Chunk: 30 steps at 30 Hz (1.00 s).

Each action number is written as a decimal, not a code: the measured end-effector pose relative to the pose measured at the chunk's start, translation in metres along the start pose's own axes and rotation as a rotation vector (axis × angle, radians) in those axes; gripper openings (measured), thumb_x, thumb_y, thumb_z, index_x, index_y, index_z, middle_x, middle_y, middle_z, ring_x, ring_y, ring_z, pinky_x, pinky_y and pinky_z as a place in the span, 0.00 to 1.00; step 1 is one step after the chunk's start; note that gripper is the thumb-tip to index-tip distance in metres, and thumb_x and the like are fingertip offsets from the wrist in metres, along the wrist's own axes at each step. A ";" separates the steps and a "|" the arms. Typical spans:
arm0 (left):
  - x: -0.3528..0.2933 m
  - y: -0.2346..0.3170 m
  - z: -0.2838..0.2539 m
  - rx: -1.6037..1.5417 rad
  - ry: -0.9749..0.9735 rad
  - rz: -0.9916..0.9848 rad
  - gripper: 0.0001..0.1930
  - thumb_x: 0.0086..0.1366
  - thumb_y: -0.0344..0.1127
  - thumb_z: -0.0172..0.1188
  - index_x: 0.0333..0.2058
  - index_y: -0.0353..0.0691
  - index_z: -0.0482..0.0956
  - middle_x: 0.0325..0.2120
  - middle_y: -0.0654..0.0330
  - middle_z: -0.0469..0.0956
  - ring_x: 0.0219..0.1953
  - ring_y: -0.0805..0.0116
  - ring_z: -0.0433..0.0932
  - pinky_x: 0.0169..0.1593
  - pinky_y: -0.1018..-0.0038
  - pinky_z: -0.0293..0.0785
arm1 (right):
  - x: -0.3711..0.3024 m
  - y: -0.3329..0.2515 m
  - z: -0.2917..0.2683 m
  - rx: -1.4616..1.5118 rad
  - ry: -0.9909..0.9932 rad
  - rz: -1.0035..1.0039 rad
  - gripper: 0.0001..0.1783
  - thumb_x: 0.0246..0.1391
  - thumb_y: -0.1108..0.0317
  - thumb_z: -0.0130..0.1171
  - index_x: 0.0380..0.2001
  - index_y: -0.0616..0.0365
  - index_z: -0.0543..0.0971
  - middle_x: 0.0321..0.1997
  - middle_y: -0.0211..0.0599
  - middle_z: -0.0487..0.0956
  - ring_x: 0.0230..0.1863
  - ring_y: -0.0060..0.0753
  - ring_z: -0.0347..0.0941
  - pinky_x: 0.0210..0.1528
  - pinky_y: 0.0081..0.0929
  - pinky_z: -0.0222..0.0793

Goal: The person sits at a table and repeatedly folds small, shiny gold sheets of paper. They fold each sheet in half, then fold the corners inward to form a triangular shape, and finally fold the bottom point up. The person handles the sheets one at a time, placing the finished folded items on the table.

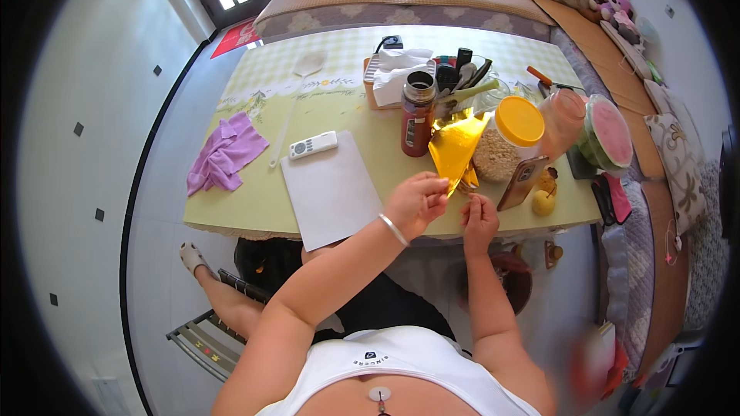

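Note:
My left hand (418, 202), with a white bangle at its wrist, pinches the lower tip of a shiny gold foil sheet (456, 144). The foil spreads upward from the fingers like a fan or cone. Just to its right, my right hand (479, 223) is closed, fingertips together close under a smaller crumpled gold piece (469, 178). What those fingertips hold is too small to make out. Behind the foil stand a dark red flask (417, 119) without its lid and a clear jar of oats (495, 157) with a yellow lid (520, 121). A phone (523, 182) leans upright beside the right hand.
White paper (331, 200) lies on the table left of my hands, a remote (314, 145) on its top edge. Farther left are a purple cloth (226, 152) and a long-handled spoon (310, 64). A tissue box (383, 92), a yellow fruit (543, 202) and a cut watermelon (609, 135) surround the jars.

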<state>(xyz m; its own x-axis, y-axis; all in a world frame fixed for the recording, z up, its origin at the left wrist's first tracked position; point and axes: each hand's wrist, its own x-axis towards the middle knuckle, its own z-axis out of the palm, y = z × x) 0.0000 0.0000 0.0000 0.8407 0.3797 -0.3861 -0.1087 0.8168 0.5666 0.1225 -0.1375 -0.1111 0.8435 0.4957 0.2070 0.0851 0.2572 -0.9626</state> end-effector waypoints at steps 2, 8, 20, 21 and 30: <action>0.014 -0.002 0.016 -0.103 0.108 0.015 0.06 0.69 0.32 0.61 0.40 0.38 0.75 0.32 0.61 0.79 0.31 0.71 0.83 0.33 0.77 0.82 | -0.005 0.000 0.005 0.001 0.001 -0.005 0.10 0.70 0.67 0.55 0.44 0.61 0.81 0.26 0.30 0.79 0.23 0.14 0.70 0.25 0.16 0.65; 0.067 -0.004 0.045 0.113 0.286 0.111 0.07 0.69 0.34 0.61 0.34 0.38 0.75 0.28 0.60 0.80 0.28 0.70 0.84 0.26 0.77 0.79 | 0.001 0.003 -0.003 -0.100 -0.018 -0.091 0.08 0.69 0.70 0.55 0.42 0.62 0.80 0.25 0.28 0.78 0.21 0.14 0.69 0.25 0.17 0.65; -0.045 0.027 -0.079 1.605 0.373 0.868 0.07 0.57 0.31 0.69 0.30 0.35 0.80 0.27 0.52 0.81 0.30 0.56 0.81 0.36 0.65 0.77 | -0.002 -0.012 0.004 -0.226 0.033 -0.160 0.06 0.66 0.74 0.56 0.40 0.63 0.81 0.28 0.30 0.79 0.26 0.20 0.73 0.31 0.20 0.69; -0.061 0.032 -0.099 1.619 0.396 0.965 0.06 0.56 0.31 0.69 0.31 0.36 0.81 0.28 0.52 0.81 0.31 0.54 0.81 0.38 0.63 0.77 | 0.005 -0.029 0.014 -0.308 -0.026 -0.324 0.06 0.65 0.76 0.56 0.41 0.63 0.81 0.31 0.33 0.80 0.30 0.25 0.74 0.35 0.24 0.70; -0.109 0.040 -0.170 1.839 0.568 0.869 0.12 0.53 0.30 0.69 0.37 0.36 0.82 0.41 0.49 0.81 0.47 0.48 0.78 0.51 0.58 0.75 | 0.137 -0.045 0.102 -1.500 -0.634 -0.295 0.37 0.66 0.61 0.52 0.71 0.72 0.57 0.77 0.60 0.54 0.79 0.59 0.46 0.78 0.43 0.45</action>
<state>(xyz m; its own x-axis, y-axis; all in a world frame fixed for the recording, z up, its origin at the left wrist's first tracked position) -0.1863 0.0651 -0.0583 0.6216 0.6828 0.3839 0.5308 -0.7276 0.4346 0.1798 0.0038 -0.0217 0.4021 0.9127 0.0728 0.9133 -0.3941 -0.1027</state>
